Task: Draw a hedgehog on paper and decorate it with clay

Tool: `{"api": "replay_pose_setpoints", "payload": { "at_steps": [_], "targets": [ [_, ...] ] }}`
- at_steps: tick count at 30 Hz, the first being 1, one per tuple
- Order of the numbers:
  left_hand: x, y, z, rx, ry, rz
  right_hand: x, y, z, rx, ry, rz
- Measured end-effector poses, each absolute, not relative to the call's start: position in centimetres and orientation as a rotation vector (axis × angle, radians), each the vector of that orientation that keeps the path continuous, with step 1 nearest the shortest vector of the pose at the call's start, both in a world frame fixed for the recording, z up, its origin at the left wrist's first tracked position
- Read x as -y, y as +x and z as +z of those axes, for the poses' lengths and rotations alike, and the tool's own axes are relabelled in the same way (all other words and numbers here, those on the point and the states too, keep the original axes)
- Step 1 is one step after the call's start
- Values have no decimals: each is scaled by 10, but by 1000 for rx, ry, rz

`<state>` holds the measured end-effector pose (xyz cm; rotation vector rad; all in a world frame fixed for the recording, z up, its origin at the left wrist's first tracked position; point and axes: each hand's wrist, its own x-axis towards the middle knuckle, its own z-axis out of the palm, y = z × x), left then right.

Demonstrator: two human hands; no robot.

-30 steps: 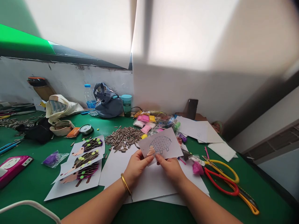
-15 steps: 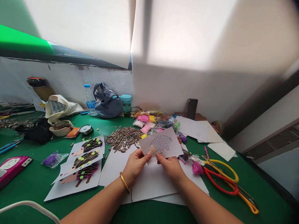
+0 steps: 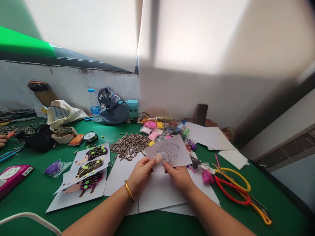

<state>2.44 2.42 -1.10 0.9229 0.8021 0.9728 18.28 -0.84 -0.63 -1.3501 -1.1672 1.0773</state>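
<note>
A small white card [image 3: 182, 154] with a hedgehog outline drawn on it is held between my two hands, above white sheets of paper [image 3: 162, 193]. My left hand [image 3: 140, 172] pinches the card's left lower part, and a gold bangle circles that wrist. My right hand [image 3: 179, 175] grips its lower edge, thumb on the front. Light pinkish clay [image 3: 159, 158] covers the hedgehog's face end, close to both thumbs. Behind the card lies a heap of striped sunflower seeds [image 3: 130, 144]. To the left rest several finished hedgehog cards [image 3: 85, 183] with seed spines and green dots.
Bags of coloured clay [image 3: 157, 126] lie behind the card. Scissors with red and yellow handles [image 3: 233, 190] sit at right, beside pink clay [image 3: 208, 177]. A blue bag [image 3: 114, 109], a water bottle [image 3: 93, 103] and a phone [image 3: 202, 114] stand along the wall. Another person's hand [image 3: 3, 140] shows at far left.
My hands and the card have shifted very slightly, still holding the same way. Another person's hand with something orange has come into view at the far left edge.
</note>
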Motion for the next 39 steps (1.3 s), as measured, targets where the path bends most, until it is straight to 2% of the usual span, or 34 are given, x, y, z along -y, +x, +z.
{"api": "replay_pose_setpoints", "payload": {
  "at_steps": [10, 20, 39],
  "targets": [
    [-27, 22, -11, -838, 948, 968, 8, 184, -8, 1203, -1367, 1065],
    [-24, 25, -8, -641, 872, 972, 9, 179, -3, 1164, -1344, 1143],
    [-22, 26, -4, -677, 862, 994, 11, 179, -8, 1302, -1295, 1120]
  ]
}}
